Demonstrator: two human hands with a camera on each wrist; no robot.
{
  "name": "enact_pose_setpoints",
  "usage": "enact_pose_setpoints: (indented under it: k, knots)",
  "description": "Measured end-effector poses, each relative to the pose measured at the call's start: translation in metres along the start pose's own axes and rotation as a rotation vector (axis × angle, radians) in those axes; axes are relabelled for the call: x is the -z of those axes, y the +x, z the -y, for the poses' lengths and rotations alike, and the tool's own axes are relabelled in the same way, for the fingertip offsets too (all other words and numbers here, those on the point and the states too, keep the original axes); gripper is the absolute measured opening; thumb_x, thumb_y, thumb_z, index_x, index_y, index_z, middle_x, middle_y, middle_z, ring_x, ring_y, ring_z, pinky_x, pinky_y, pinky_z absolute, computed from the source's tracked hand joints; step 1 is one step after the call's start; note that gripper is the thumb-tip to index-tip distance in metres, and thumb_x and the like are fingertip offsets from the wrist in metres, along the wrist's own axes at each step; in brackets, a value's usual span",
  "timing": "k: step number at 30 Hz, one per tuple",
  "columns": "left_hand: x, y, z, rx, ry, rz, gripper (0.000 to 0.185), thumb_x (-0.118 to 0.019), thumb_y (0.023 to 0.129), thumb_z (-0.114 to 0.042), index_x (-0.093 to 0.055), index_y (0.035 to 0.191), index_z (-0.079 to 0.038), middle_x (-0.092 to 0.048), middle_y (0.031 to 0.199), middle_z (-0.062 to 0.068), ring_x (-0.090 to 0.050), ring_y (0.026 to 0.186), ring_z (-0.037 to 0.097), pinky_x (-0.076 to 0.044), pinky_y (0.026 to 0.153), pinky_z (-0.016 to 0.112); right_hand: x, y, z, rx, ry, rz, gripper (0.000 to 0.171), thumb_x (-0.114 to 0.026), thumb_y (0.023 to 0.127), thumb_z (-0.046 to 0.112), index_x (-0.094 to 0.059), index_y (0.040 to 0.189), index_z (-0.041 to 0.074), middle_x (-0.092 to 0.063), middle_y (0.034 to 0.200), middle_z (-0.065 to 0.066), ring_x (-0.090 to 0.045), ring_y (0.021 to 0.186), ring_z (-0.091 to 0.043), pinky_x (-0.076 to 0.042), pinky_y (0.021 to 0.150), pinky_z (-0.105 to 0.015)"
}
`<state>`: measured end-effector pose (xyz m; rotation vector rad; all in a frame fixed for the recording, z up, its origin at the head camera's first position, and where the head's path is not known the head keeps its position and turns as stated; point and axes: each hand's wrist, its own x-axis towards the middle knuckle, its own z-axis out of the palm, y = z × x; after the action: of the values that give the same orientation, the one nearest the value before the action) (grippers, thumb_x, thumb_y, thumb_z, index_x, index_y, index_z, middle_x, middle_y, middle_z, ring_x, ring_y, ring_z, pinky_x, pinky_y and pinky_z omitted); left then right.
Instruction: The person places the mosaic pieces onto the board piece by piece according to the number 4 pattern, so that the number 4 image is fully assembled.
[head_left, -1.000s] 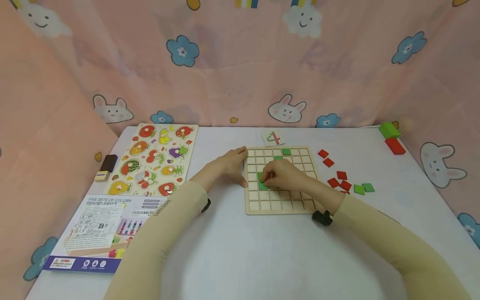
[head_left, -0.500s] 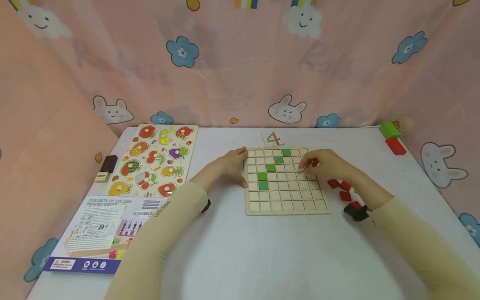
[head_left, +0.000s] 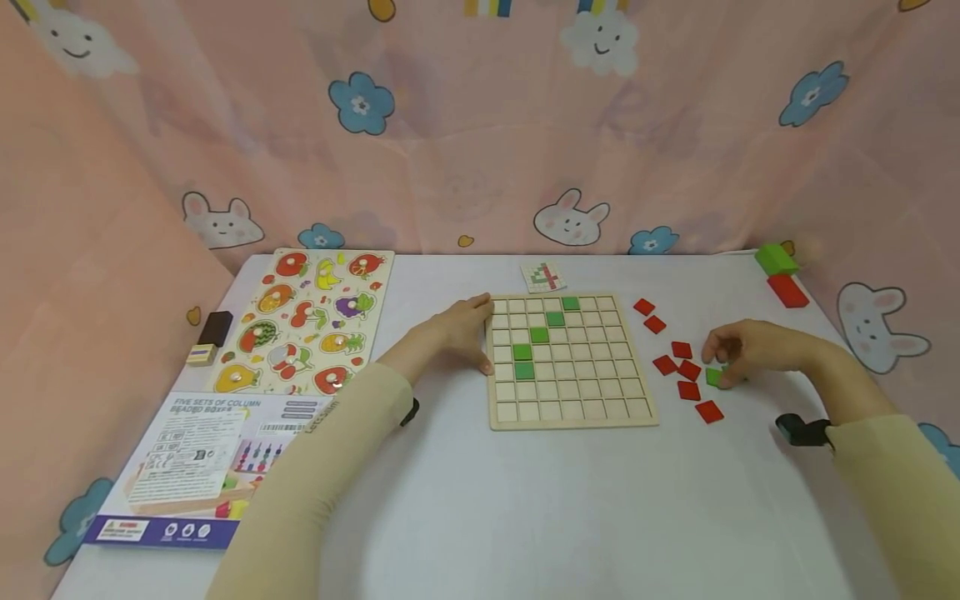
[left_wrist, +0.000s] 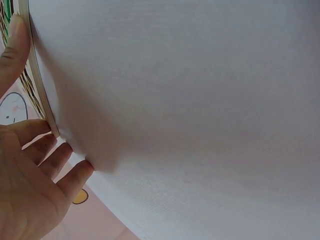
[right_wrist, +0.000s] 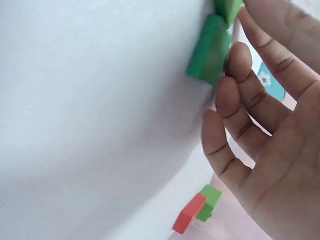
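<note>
A wooden grid board [head_left: 600, 392] lies mid-table with several green tiles [head_left: 538, 335] set in a diagonal line. My left hand [head_left: 461, 333] rests flat against the board's left edge [left_wrist: 37, 85], thumb on the rim and fingers [left_wrist: 50, 150] straight. My right hand [head_left: 738, 350] is to the right of the board, fingers curled over a loose green tile [head_left: 714, 377]. In the right wrist view the fingertips [right_wrist: 235, 55] pinch that green tile's [right_wrist: 207, 50] edge while it lies on the table. Several red tiles [head_left: 688, 370] lie scattered just left of that hand.
A small pattern card [head_left: 543, 277] sits behind the board. A fruit peg puzzle [head_left: 307, 321] and a printed box [head_left: 202, 462] lie at the left, with two small blocks [head_left: 212, 337] beside them. Green [head_left: 776, 258] and red [head_left: 787, 292] blocks stand far right.
My right hand left the board after setting down a green tile, moved right across the red tiles and now grips a loose green tile. The left hand has not moved.
</note>
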<state>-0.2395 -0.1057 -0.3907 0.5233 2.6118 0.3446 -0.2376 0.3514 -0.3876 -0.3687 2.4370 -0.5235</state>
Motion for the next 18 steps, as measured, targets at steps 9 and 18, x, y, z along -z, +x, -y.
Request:
enact_pose_setpoints:
  k: [9, 18]
  knots:
    - [0.0, -0.001, -0.001, 0.0, -0.004, -0.003, 0.114, -0.086, 0.071, -0.044, -0.02, 0.159, -0.011, -0.008, 0.169, 0.008, -0.016, 0.156, 0.035, -0.029, 0.12, 0.062, 0.001, 0.003, 0.0, 0.008, -0.077, -0.033, 0.027, -0.084, 0.075, 0.025, -0.065, 0.09, 0.013, -0.059, 0.092, -0.002, -0.05, 0.094, -0.021, -0.046, 0.072, -0.028]
    - [0.0, -0.001, -0.001, 0.0, 0.002, -0.007, 0.113, -0.086, 0.072, -0.044, -0.022, 0.158, -0.011, -0.008, 0.169, 0.008, -0.017, 0.155, 0.035, -0.029, 0.119, 0.062, 0.01, 0.007, 0.019, 0.03, -0.008, -0.184, 0.021, -0.076, 0.085, 0.022, -0.064, 0.094, 0.007, -0.063, 0.086, -0.004, -0.054, 0.085, -0.018, -0.048, 0.069, -0.026]
